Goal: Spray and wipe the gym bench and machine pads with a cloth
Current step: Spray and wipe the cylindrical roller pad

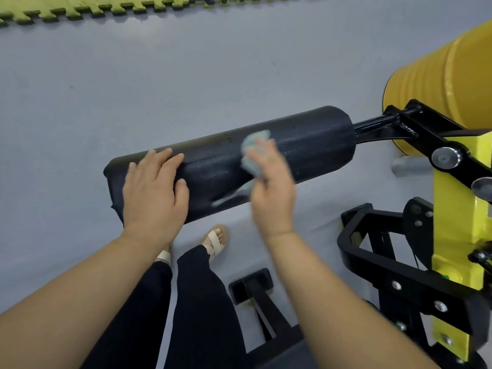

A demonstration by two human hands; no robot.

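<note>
Left hand: my left hand (153, 190) lies flat on the left part of the black roller pad (306, 145), fingers straight and slightly spread over the top, thumb on the near side.
Right hand: my right hand (269, 182) bunches a pale blue-green cloth (255, 153), fingers curled round it, and presses it to the middle of the pad; the hand is blurred.
Cloth: crumpled, it shows above and left of my knuckles and touches the pad's upper face.
Streak: a pale smear sits on the pad's near side, below the cloth; through the blur I cannot tell whether it is a cloth tail or wet residue.
Pad mount: the pad lies nearly level, its left end free, its right end on a black arm (378, 129) bolted to the machine.
Machine: a yellow roller (439, 83) rises at upper right, just beyond the arm; a yellow post (458, 235) and a black bracket (386, 265) stand at the right edge.
Socket and contents: a rectangular black floor foot (239, 288) near my legs has a dark strut (262, 302) set into it.
Edges: the pad's left end is near my left hand; a toothed green-and-black foam mat (80, 12) borders the far side.
Open room: grey floor (133, 89) stretches wide behind and left of the pad; the right is crowded with framework.
Below: one sandal (215, 239) and my dark trousers (202, 302) stand under the pad's near side.
</note>
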